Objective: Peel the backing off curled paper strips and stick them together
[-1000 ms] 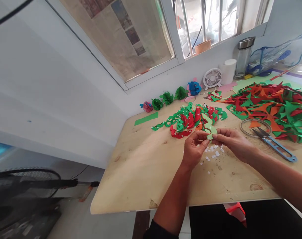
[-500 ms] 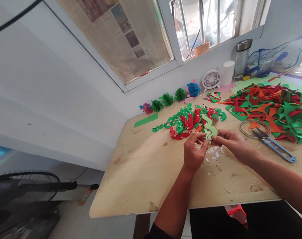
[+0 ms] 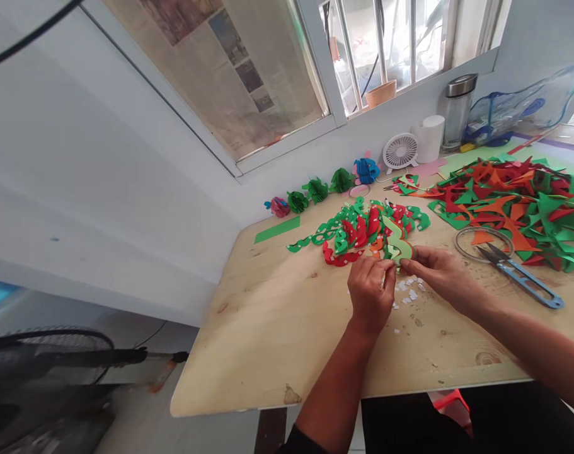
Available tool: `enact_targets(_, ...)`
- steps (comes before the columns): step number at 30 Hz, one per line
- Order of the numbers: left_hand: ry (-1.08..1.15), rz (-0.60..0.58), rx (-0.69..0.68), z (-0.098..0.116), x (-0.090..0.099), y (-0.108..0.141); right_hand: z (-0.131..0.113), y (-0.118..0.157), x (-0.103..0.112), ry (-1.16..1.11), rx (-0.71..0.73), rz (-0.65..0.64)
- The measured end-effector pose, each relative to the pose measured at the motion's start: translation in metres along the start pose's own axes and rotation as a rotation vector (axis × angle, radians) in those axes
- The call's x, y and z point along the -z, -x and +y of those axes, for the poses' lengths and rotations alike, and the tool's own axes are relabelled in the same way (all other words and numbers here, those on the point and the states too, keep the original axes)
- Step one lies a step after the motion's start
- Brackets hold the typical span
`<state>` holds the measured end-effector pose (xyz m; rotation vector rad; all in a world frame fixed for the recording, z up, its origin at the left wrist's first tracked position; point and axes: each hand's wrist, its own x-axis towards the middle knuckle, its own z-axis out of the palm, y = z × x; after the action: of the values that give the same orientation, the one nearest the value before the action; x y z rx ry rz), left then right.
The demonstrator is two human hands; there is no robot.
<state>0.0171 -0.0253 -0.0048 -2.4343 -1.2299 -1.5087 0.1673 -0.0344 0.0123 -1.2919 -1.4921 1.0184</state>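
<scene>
A wavy light green paper strip [image 3: 402,248] is pinched at its lower end by my right hand [image 3: 431,270], thumb on top. My left hand [image 3: 372,290] is closed at the strip's lower left, its fingertips pressed together; what they grip is too small to make out. Behind the hands lies a heap of wavy green and red paper strips [image 3: 360,231] dotted with small white squares. Small white paper scraps [image 3: 412,294] are scattered on the wooden table [image 3: 268,328] under and beside my right hand.
Blue-handled snips [image 3: 527,282] and a metal ring [image 3: 459,243] lie right of my right hand. Beyond them is a large pile of red, orange and green offcuts [image 3: 518,208]. Along the wall stand folded paper figures [image 3: 316,189], a small white fan [image 3: 401,151] and a glass bottle [image 3: 458,113].
My left hand has turned, and its fingers have closed in tighter near the strip's lower end. My right hand still holds the strip in nearly the same place.
</scene>
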Motion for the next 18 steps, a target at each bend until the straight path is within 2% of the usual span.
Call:
enact_targets(12, -0.067, 0.032, -0.056, 0.0016, -0.0008, -0.0002, 0.0002, 0.0004, -0.0027, -0.077, -0.044, -0.010)
enact_targets(18, -0.060, 0.012, -0.057, 0.0017, -0.0011, -0.0006, -0.0009, 0.0005, -0.0022, -0.100, -0.066, -0.017)
